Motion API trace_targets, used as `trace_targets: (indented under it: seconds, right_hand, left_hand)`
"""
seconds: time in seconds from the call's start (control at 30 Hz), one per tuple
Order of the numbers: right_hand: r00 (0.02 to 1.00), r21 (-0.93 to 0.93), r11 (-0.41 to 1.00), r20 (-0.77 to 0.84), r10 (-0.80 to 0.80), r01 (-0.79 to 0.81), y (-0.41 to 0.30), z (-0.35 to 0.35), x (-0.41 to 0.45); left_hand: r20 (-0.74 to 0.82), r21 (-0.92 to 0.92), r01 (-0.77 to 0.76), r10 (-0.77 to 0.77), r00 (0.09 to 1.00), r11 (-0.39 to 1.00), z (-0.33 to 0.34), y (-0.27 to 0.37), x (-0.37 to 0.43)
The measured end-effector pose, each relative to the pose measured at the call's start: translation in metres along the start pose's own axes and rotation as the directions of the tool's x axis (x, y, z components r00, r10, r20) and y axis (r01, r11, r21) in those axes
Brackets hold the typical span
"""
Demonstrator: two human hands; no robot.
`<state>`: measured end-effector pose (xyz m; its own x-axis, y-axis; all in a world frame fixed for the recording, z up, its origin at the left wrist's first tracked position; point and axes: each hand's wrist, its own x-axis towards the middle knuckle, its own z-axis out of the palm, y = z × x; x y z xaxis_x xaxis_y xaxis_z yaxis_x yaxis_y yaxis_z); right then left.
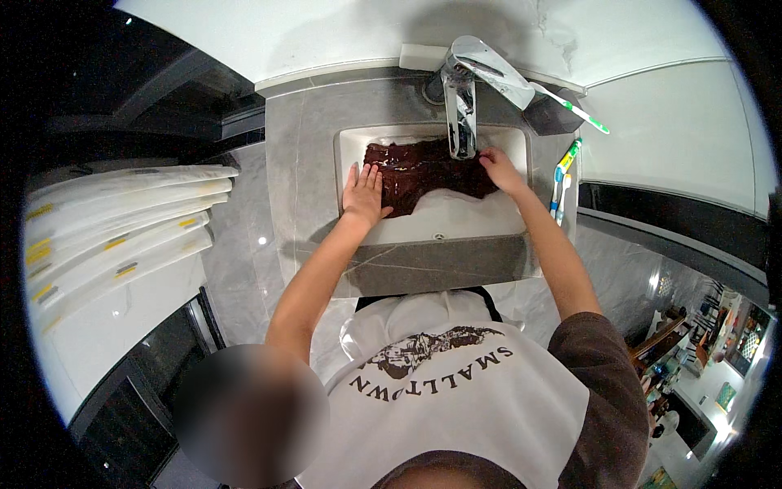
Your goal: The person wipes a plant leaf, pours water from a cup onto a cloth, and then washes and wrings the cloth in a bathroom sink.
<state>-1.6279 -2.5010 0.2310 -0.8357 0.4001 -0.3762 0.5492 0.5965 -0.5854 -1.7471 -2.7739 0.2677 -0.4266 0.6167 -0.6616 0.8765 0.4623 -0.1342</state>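
Observation:
A soaked dark reddish-brown cloth [421,171] lies spread in the white rectangular washbasin [470,223], its wet surface shiny. My left hand [365,194] rests flat on the cloth's left edge, palm down, fingers apart and not gripping. At the right edge, my right hand [501,170] has its fingers curled and the fingertips closed on the cloth's border. Over the back of the cloth hangs the spout of a chrome mixer tap [462,116], covering part of it. Whether water runs cannot be told.
Toothbrushes [561,189] and a toothpaste tube [569,156] stand right of the basin. Another toothbrush [574,109] lies by a dark holder [553,110] behind. A white block [423,57] sits behind the tap. The grey stone counter [305,183] surrounds the basin; white panels [122,226] hang at left.

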Motion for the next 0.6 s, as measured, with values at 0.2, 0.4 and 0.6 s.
trace_targets:
  seconds: [0.2,0.4,0.6]
  right_hand:
    - [0.961,0.856,0.452,0.162,0.225,-0.250,-0.018,-0.044,-0.017]
    - [0.950,0.976,0.131,0.133,0.282,-0.176,-0.015,-0.063,-0.024]
    - [0.976,0.888,0.458,-0.063,0.208,-0.041,-0.049,0.014,-0.017]
  left_hand:
    - [0.015,0.048,0.006,-0.007,1.000,0.999,0.002,-0.005,-0.006]
    - [0.045,0.086,-0.028,0.025,0.999,0.996,-0.007,-0.005,-0.011]
    - [0.044,0.066,-0.067,0.064,0.997,0.996,-0.008,-0.006,-0.009]
